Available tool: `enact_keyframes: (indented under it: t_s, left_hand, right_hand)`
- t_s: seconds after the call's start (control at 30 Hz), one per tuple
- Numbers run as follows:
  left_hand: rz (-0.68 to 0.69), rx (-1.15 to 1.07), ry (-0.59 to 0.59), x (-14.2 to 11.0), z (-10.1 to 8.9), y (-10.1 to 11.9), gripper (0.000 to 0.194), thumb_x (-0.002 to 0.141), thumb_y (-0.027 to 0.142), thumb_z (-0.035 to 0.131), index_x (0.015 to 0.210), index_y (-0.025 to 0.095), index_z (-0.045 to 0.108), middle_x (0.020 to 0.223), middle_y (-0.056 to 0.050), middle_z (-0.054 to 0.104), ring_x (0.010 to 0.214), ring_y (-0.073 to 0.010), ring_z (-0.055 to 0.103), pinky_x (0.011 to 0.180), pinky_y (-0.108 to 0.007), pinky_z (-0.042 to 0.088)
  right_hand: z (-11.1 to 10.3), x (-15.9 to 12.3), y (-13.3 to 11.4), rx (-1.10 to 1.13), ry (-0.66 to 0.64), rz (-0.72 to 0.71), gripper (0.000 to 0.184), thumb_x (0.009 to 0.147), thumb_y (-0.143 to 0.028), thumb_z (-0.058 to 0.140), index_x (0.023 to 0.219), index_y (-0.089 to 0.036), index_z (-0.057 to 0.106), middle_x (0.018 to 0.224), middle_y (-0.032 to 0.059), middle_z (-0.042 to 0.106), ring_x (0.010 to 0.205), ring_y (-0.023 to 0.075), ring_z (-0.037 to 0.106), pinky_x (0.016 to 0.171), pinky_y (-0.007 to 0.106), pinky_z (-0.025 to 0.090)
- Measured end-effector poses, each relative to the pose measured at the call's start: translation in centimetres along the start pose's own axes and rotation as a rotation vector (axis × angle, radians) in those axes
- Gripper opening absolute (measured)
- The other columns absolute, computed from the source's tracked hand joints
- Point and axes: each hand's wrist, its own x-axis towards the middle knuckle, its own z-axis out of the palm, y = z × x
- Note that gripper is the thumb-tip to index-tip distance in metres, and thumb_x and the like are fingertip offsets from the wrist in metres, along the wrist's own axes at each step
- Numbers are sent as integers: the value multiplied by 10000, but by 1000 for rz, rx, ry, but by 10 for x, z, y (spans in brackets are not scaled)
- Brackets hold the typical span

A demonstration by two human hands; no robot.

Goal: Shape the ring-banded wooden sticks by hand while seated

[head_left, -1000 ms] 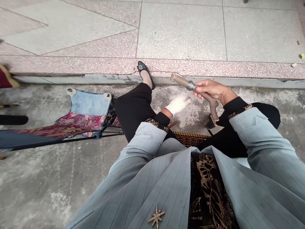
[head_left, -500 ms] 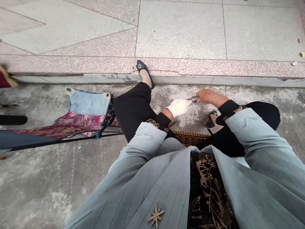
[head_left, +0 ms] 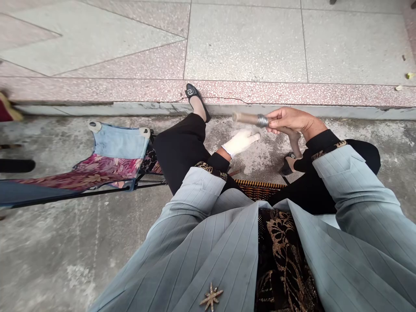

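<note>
My right hand (head_left: pixel 287 119) is bare and grips a brown wooden stick (head_left: pixel 245 118), its fingers closed just right of a coil of silvery wire (head_left: pixel 262 121) wound round it. The stick lies nearly level; its left end is blurred, and its thicker right end shows below my wrist. My left hand (head_left: pixel 242 142), in a white knitted glove, is closed just below and left of the coil. A faint thin strand seems to run from the coil to the gloved fingertips, which hide its end.
A folding chair (head_left: pixel 118 141) with denim and floral cloth stands on the left. Beneath me shows a woven wicker seat (head_left: pixel 260 189). A low tiled step (head_left: pixel 243 93) crosses in front; my foot in a black shoe (head_left: pixel 196 97) rests against it. Rough concrete (head_left: pixel 123 242) lies below.
My right hand has risen and turned, bringing the stick into fuller view. My gloved left hand has come slightly left and away from the coil, which it was touching or nearly touching before.
</note>
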Motion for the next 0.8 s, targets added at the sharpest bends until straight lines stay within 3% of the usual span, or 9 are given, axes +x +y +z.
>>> enact_keyframes:
  t_s: [0.1,0.17,0.3,0.43,0.53,0.6,0.7,0.8]
  left_hand:
    - [44,0,-73,-3,-1,8,358,986,381,368,939,146,634,877,-52,676,818,-171,607,789,-291,471]
    - [31,70,-132,-4,-1,13,356,982,387,372,917,153,633,861,-44,671,810,-175,602,780,-287,455]
    - [1,218,-187,-6,0,19,367,988,390,355,985,167,647,916,-50,686,852,-190,614,778,-283,437]
    - [35,341,-244,-7,4,20,353,982,384,375,1029,191,667,991,-56,703,904,-198,632,791,-279,431]
    - [43,417,-259,-8,4,19,350,971,381,384,1054,204,674,999,-61,709,881,-204,640,755,-286,426]
    - [45,429,-252,-8,1,17,353,964,379,384,1063,202,673,982,-63,709,855,-210,639,736,-294,425]
    - [58,348,-211,-7,-5,13,353,962,371,379,1028,186,672,960,-62,704,853,-207,631,761,-300,439]
    - [96,163,-156,-3,-7,8,336,960,341,380,959,159,663,930,-64,696,848,-192,622,798,-303,458]
  right_hand:
    - [5,6,3,89,216,-42,449,706,-555,799,906,-170,685,790,32,674,651,119,559,616,252,492]
    - [7,12,8,24,350,12,408,760,-533,767,924,-169,682,784,39,668,650,126,565,621,258,495]
    - [12,24,18,-473,479,263,304,877,-377,672,1074,-148,709,873,70,691,759,175,613,673,287,469]
    - [22,30,23,-1040,242,438,300,891,-304,627,1113,-124,718,1037,144,699,892,258,632,692,330,427]
    - [26,28,26,-1176,-28,477,259,884,-284,629,1059,-129,741,1039,156,703,883,259,636,683,336,410]
    - [23,26,28,-1131,-207,475,231,868,-288,651,1019,-150,758,968,129,714,829,235,633,683,329,405]
    - [13,21,28,-832,-449,472,300,834,-360,697,1052,-164,758,821,67,703,703,173,601,677,305,416]
    - [2,14,21,-504,-544,336,437,786,-455,736,1118,-170,740,786,25,690,658,129,574,670,277,431]
